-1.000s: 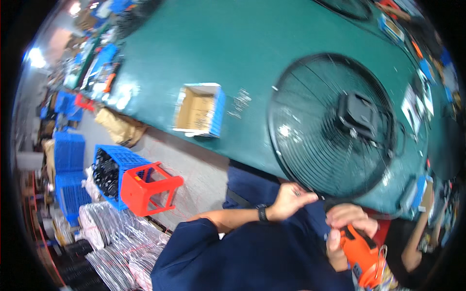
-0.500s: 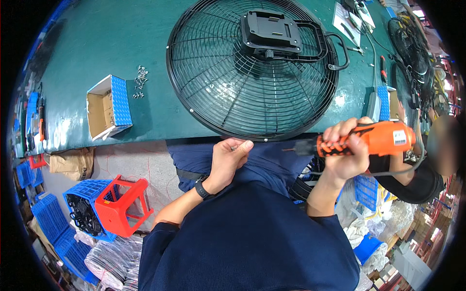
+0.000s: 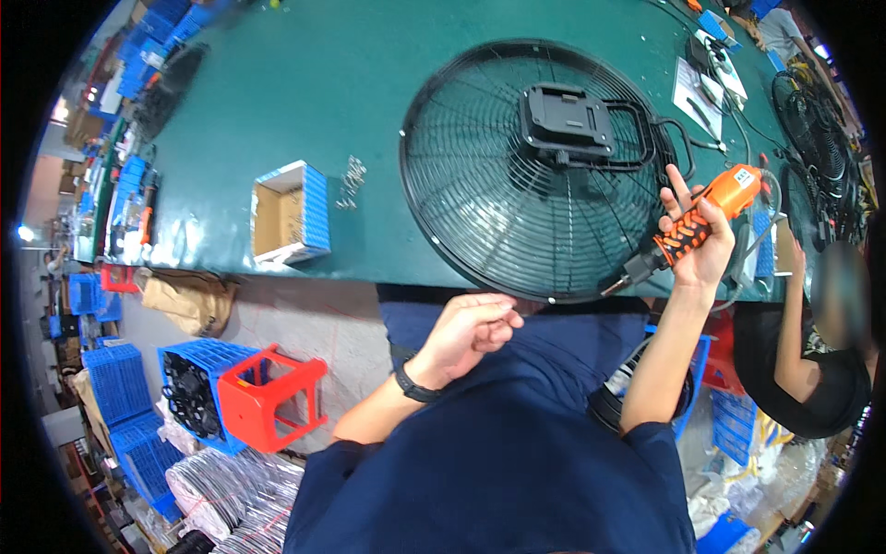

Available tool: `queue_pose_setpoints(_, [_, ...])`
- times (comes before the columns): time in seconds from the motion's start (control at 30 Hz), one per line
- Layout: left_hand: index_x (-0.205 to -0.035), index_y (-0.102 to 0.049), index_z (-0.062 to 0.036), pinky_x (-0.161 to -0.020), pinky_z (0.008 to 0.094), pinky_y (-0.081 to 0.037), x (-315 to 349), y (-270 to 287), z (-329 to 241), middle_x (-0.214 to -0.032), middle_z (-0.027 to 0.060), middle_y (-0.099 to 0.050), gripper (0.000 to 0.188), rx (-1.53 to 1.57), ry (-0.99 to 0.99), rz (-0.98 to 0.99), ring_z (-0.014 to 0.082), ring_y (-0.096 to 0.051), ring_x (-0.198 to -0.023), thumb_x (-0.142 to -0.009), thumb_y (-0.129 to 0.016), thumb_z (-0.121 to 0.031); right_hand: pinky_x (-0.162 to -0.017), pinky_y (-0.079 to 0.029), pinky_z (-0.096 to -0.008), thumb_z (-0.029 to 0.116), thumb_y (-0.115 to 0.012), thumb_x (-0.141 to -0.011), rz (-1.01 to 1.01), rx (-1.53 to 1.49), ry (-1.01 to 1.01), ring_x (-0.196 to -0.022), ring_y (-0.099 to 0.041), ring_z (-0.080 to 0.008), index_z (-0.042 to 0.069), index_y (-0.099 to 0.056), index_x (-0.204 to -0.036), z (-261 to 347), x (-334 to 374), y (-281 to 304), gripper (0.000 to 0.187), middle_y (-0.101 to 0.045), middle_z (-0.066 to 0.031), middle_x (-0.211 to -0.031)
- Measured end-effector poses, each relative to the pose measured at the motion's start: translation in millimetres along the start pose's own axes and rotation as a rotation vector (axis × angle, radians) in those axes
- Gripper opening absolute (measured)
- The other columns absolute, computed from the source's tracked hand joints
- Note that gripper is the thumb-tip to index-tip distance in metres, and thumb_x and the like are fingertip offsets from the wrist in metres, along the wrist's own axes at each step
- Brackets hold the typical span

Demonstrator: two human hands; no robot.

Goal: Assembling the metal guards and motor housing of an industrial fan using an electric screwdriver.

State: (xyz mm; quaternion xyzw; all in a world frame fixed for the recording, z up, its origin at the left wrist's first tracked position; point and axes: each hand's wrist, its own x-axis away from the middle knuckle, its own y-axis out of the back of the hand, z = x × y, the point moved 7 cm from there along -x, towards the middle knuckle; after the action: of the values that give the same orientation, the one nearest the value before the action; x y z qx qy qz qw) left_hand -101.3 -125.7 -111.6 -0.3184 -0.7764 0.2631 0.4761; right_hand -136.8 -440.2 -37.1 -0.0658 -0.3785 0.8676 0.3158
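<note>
A round black fan with a wire guard lies on the green table, its near rim at the table's front edge. A black box-shaped housing and a tubular handle sit on top of it. My right hand grips an orange and black electric screwdriver, one finger raised. Its bit slants down-left to the near right part of the rim; I cannot tell whether it touches. Just below the near rim my left hand is closed, fingers curled; what it holds, if anything, is hidden.
Loose screws lie left of the fan, beside an open blue-and-white carton. A red stool and blue crates stand on the floor at left. Another person is at the right, near a power cord.
The view has shifted, so the table's things appear farther right and lower. My right hand has brought the screwdriver up to the fan's rim, tilting its bit downward. My left hand stays near the rim.
</note>
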Motion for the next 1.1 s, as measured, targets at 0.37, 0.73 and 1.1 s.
queue_pose_setpoints(0.37, [-0.106,-0.056,0.0097,-0.047,0.0196,-0.032,-1.1,-5.4,2.1,-0.09,0.0128,-0.059,0.025,0.185,0.04,0.048,0.0099,-0.04,-0.061,-0.087,-0.051,-0.007,-0.06,-0.053,-0.036,0.011,-0.057,-0.082,-0.201,-0.138,0.014,-0.076,-0.065,-0.029,0.003,-0.046,-0.1,-3.3,-12.4,4.6,0.024,-0.063,-0.0245,-0.098])
queue_pose_setpoints(0.73, [-0.112,-0.052,0.0112,-0.049,0.0207,-0.034,3.2,3.2,9.4,-0.09,0.0122,-0.059,0.031,0.204,0.039,0.015,0.0118,-0.042,-0.064,-0.086,-0.049,-0.006,-0.061,-0.055,-0.0406,0.011,-0.064,-0.077,-0.459,-0.371,0.13,-0.083,-0.062,-0.0364,0.003,-0.036,-0.097,-4.0,-12.1,0.9,0.035,-0.046,-0.0171,-0.092])
queue_pose_setpoints(1.1, [-0.107,-0.05,0.0147,-0.048,0.0204,-0.033,-8.7,-7.3,1.5,-0.086,0.0094,-0.054,0.03,0.23,0.066,-0.009,0.009,-0.04,-0.061,-0.085,-0.049,-0.006,-0.058,-0.052,-0.0387,0.014,-0.061,-0.078,-0.232,-0.407,0.04,-0.073,-0.064,-0.0271,0.004,-0.051,-0.084,-1.4,-27.7,12.5,0.015,-0.061,-0.0112,-0.088])
